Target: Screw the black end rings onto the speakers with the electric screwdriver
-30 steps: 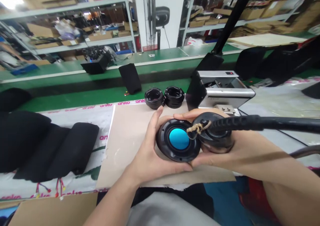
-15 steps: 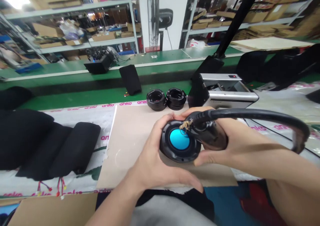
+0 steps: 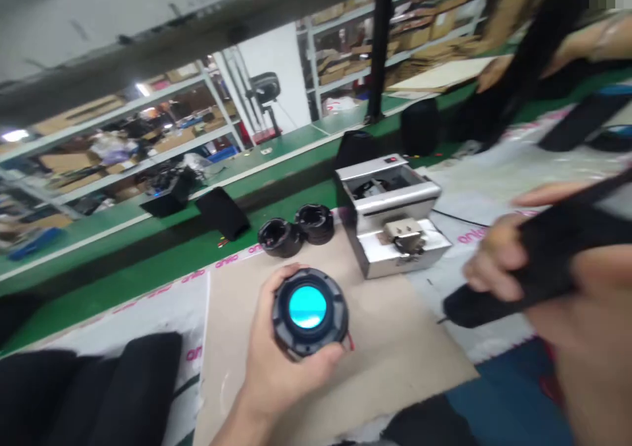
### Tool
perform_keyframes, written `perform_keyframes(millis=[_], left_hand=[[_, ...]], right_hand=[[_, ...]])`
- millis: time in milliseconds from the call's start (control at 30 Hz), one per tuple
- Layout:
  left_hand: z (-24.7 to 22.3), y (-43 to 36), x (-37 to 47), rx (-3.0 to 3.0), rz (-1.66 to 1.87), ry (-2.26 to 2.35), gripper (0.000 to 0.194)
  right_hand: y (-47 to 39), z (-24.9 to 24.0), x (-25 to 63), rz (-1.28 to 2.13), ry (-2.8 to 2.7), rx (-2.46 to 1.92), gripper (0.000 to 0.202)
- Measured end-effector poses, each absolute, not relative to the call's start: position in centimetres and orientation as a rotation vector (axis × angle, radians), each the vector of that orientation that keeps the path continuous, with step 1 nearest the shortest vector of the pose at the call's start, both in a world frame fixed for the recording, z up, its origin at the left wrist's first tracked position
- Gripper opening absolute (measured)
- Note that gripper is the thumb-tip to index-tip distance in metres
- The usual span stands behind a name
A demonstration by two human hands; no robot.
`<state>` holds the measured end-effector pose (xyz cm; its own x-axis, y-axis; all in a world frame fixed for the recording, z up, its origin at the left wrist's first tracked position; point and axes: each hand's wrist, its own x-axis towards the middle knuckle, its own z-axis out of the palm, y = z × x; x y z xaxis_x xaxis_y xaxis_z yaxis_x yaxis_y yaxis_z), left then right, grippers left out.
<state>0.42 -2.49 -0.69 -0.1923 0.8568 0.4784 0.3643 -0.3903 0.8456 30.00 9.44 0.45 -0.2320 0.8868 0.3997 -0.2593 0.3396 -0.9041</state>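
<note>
My left hand (image 3: 286, 360) is wrapped round a black round housing (image 3: 282, 331) with a shiny blue disc (image 3: 307, 306) in its middle. A bit of red shows at the housing's right edge. The housing is held above a tan board (image 3: 395, 340). Off to the right, my right hand (image 3: 503, 255) grips a black electric screwdriver (image 3: 478, 307), blurred by motion, its thin tip pointing left and apart from the housing. Two similar black round housings (image 3: 279, 236) stand side by side behind the left hand.
A silver screw feeder (image 3: 395, 202) stands behind the board. Black padded pieces (image 3: 133, 387) lie at the left. A black box-like piece (image 3: 222, 212) leans near the green bench (image 3: 296, 144). At upper right, a co-worker's hand (image 3: 494, 74) is near dark pieces.
My right hand has swung the screwdriver away from the housing to the right. The left hand still holds the housing, now tilted with its blue disc facing me. The view has turned.
</note>
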Motion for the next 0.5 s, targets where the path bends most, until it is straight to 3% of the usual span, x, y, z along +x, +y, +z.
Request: perform_keyframes(millis=[167,367,500], left_hand=[[0.1,-0.5,1.3,1.67,1.598,1.46,0.075],[0.3,1.7,3.1,1.669,1.549,1.382,0.074],[-0.4,1.5,3.0,1.689,1.515,1.342,0.084]], right_hand=[[6.9,0.3,26.6,1.438,-1.246,-0.579,0.074],[7.7,-0.4,26.9,1.576,-1.245,-0.493,0.054],[8.8,4.1,28.3,1.391,-1.138,-0.372,0.055]])
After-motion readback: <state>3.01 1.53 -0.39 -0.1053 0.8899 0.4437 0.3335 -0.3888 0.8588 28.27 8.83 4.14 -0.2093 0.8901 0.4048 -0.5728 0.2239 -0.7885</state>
